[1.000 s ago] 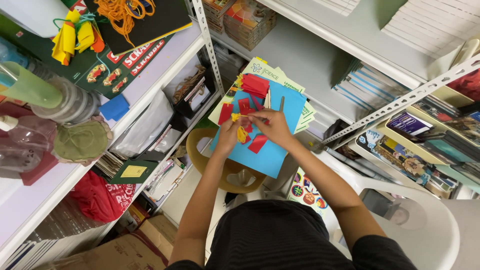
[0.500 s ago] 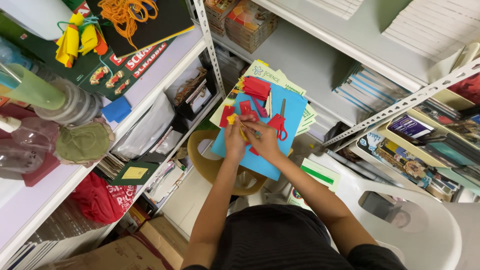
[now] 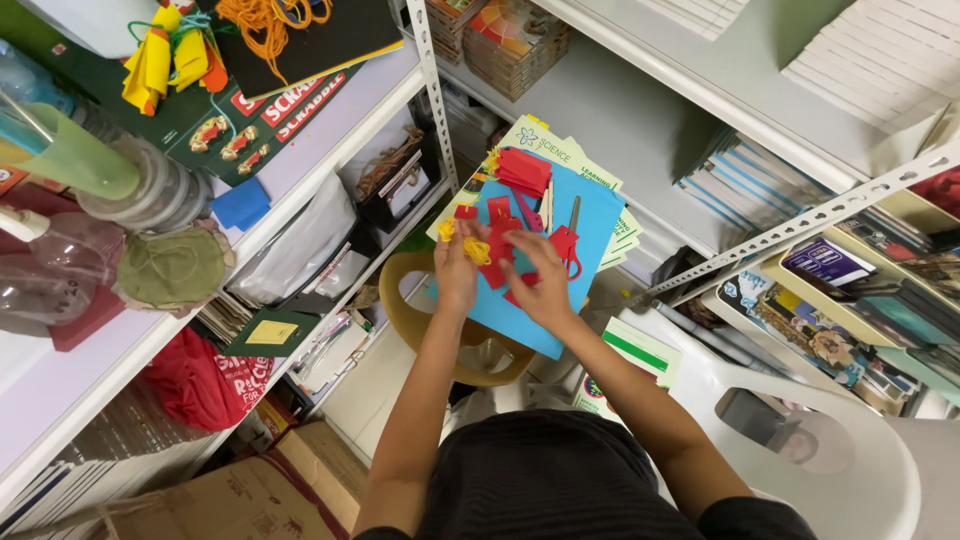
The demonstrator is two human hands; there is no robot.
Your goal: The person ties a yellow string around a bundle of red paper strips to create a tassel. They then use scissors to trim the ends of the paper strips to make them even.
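**Both hands at the paper pieces on the blue sheet**

Now, from the head camera, I look straight down on the two arms of the person. The left hand [image 3: 456, 272] is closed with its fingers around a small yellow paper piece [image 3: 474, 247], which it holds just above the blue sheet [image 3: 540, 275]. The right hand [image 3: 540, 285] lies flat and spread on the same sheet, the fingers pointing to the yellow piece; I cannot tell if it pinches anything, but it touches the red paper cut-outs [image 3: 497, 245] that lie under its fingertips.

The blue sheet lies on a stack of printed papers [image 3: 553, 152], and this stack rests over a tan plastic stool [image 3: 425, 330]. At the far end of the sheet I see a pile of red paper [image 3: 523, 170], and just beside the right hand lie scissors with red handles [image 3: 566, 245], not touched by any hand.

On the left side stands a white metal shelf [image 3: 330, 165] with a green board-game box [image 3: 215, 120], yellow and orange yarn [image 3: 262, 22] and a green cup [image 3: 75, 155]. On the right side there is a white plastic chair [image 3: 850, 450], and behind it a shelf with books [image 3: 830, 300].
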